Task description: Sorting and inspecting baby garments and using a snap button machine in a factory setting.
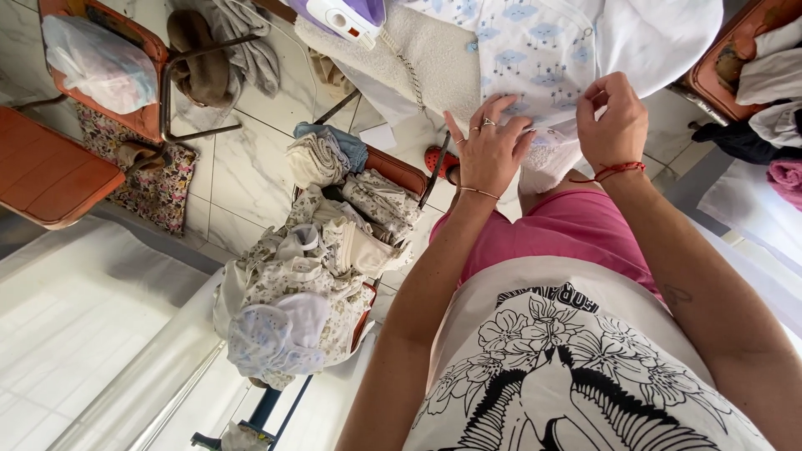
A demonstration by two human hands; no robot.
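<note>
On the ironing board, left hand (489,150) flat, right hand (612,121) grip pinching baby garment (535,58).

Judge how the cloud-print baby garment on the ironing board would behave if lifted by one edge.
The baby garment looks thin and soft, so it would probably droop. It likely weighs little; the right hand pinches it lightly. The left hand pressing it flat suggests it shifts easily.

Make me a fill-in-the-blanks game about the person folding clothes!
1. Both hands touch a white baby garment printed with little blue ____.
2. The right hand has a ____ string bracelet at its wrist.
3. The left hand wears ____ on its fingers.
4. The iron is white and ____.

Missing words: clouds; red; rings; purple
</note>
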